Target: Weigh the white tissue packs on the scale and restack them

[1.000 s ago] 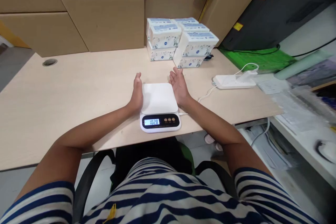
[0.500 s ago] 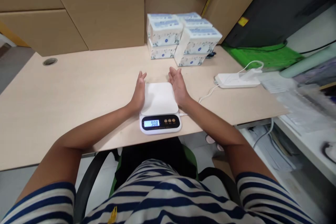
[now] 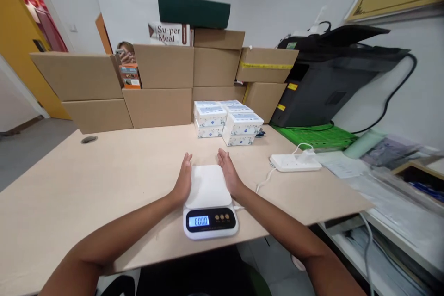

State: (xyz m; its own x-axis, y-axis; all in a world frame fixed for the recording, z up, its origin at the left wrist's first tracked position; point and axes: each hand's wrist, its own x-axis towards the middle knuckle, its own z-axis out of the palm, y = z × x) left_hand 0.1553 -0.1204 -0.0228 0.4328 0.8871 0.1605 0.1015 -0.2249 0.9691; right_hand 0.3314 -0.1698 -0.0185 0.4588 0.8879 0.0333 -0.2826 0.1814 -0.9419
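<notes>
A white digital kitchen scale (image 3: pixel 209 199) sits near the front edge of the light wooden desk (image 3: pixel 104 185); its lit display reads 6000. My left hand (image 3: pixel 182 180) rests against the scale's left side, fingers stretched forward and open. Along the scale's right side lies my right hand (image 3: pixel 229 175), also flat and open. Neither hand holds anything. The weighing plate is bare. Beyond the hands stands a stack of white tissue packs (image 3: pixel 227 121).
Cardboard boxes (image 3: pixel 163 88) line the back of the desk. A black printer (image 3: pixel 329 83) stands on a green mat at the right. A white power strip (image 3: pixel 294 163) with a cable lies right of the scale. Papers and clutter fill the right side shelf (image 3: pixel 391 194).
The camera has tilted upward, showing the wall and more boxes. The hands stay beside the scale. The display reading fell from 1028 to 908 and now shows 6000.
</notes>
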